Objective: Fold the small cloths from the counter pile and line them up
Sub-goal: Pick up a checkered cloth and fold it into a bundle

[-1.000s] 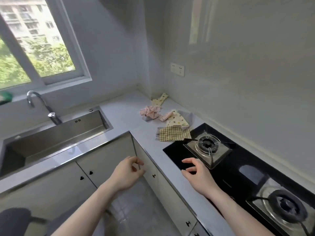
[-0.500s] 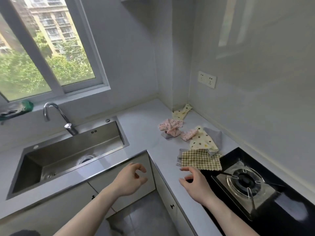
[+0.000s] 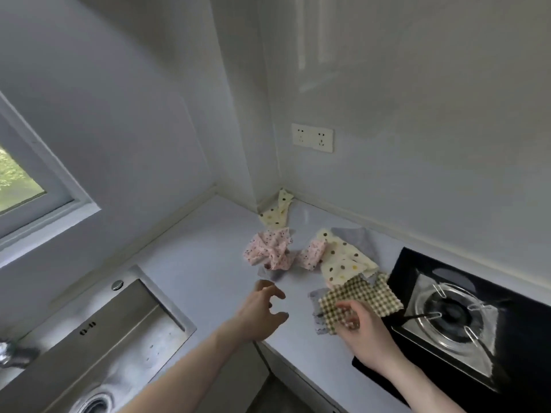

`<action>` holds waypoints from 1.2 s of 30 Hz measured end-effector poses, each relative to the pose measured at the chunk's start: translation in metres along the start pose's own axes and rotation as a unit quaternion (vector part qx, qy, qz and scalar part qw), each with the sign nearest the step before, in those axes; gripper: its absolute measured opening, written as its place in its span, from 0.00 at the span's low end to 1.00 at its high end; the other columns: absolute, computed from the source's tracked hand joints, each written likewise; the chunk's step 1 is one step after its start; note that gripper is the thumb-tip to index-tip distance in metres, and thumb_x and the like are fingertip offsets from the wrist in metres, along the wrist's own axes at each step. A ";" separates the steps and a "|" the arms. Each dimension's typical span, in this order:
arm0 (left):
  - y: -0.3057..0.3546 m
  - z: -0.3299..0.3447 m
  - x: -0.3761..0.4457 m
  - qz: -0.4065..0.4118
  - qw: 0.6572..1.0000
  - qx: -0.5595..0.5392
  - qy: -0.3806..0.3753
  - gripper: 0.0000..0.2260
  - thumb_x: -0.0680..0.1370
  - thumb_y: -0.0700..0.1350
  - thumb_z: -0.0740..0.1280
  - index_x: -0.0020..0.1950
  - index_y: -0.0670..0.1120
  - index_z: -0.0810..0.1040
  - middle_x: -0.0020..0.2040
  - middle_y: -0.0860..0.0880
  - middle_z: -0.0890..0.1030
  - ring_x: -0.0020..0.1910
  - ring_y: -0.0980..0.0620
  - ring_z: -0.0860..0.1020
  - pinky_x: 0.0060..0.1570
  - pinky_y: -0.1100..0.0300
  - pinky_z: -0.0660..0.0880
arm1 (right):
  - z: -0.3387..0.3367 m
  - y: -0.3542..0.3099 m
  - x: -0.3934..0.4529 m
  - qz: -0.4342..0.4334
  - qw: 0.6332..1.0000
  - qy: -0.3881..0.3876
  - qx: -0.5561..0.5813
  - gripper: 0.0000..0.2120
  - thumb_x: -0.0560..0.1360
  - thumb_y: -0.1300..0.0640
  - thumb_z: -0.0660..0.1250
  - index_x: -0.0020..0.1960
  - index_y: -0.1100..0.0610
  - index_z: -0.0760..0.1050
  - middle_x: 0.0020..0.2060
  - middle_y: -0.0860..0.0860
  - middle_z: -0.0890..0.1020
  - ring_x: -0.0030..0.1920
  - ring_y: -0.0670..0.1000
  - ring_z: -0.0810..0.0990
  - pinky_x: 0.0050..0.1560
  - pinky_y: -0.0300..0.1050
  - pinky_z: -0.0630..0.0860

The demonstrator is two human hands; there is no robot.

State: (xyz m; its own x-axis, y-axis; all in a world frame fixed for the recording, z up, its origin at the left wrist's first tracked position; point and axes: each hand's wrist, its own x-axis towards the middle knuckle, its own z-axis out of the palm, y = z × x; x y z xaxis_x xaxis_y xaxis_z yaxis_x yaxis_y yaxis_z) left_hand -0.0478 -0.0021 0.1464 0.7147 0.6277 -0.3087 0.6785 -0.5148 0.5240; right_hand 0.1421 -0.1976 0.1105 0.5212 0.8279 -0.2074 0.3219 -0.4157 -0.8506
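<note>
Head view: hands closing in on the cloth pile

Both hands are out over the pale bench (image 3: 190, 263) and nothing is folded yet. Right hand (image 3: 362, 332) is at the near corner of the checked cloth (image 3: 362, 295), fingers loosely curled over its edge; whether it actually has a pinch on the fabric I cannot tell, the fingertips blur into the weave. Left hand (image 3: 259, 311) hovers over bare bench just short of the pile, fingers spread and bent, holding nothing.

The pile sits in the back corner: a crumpled pink cloth (image 3: 268, 251) in the middle, a cream spotted cloth (image 3: 343, 260) overlapping the checked one, a second spotted piece (image 3: 275, 213) propped against the wall, and grey cloth (image 3: 353, 236) peeking out underneath.

Watch the risk here. The checked cloth's far edge lies over the black hob (image 3: 507, 296), right beside the burner (image 3: 447, 314), and the spotted cloth rests on top of it. I reckon a quick tug could drag the spotted one along, or snag a corner on the burner's prongs. Lifting one-handed may also let the cloth bunch, so the left hand wants to catch the other corner.
</note>
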 end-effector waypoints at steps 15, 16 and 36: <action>-0.112 0.032 0.179 0.113 0.986 0.117 -0.037 0.37 0.78 0.53 0.65 0.84 0.58 0.52 0.83 0.57 0.39 0.83 0.44 0.46 0.79 0.47 0.58 | 0.118 0.045 0.095 0.089 0.988 0.064 -0.107 0.13 0.78 0.52 0.70 0.57 0.40 0.72 0.57 0.37 0.71 0.57 0.42 0.75 0.58 0.40 0.75; -0.123 0.043 0.182 0.116 0.985 0.125 -0.027 0.37 0.78 0.54 0.64 0.84 0.58 0.50 0.84 0.57 0.40 0.83 0.44 0.45 0.80 0.48 0.55 | 0.123 0.052 0.098 0.080 0.987 0.065 -0.120 0.13 0.76 0.51 0.71 0.56 0.38 0.72 0.57 0.36 0.71 0.58 0.42 0.75 0.57 0.39 0.74; -0.177 0.111 0.200 0.294 0.923 0.137 0.207 0.35 0.75 0.61 0.56 0.82 0.52 0.61 0.80 0.55 0.62 0.79 0.49 0.57 0.76 0.48 0.59 | 0.172 0.121 0.117 -0.104 0.939 0.302 -0.131 0.17 0.71 0.58 0.75 0.54 0.41 0.77 0.51 0.34 0.76 0.53 0.39 0.75 0.49 0.31 0.69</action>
State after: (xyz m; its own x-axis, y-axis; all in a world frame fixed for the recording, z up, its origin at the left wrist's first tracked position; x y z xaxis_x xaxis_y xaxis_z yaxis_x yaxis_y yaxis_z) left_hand -0.0062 0.1500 -0.0964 0.8856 0.3327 0.3241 0.2517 -0.9302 0.2671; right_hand 0.1063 -0.0867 -0.0995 0.7528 0.5700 0.3291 0.6084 -0.4117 -0.6785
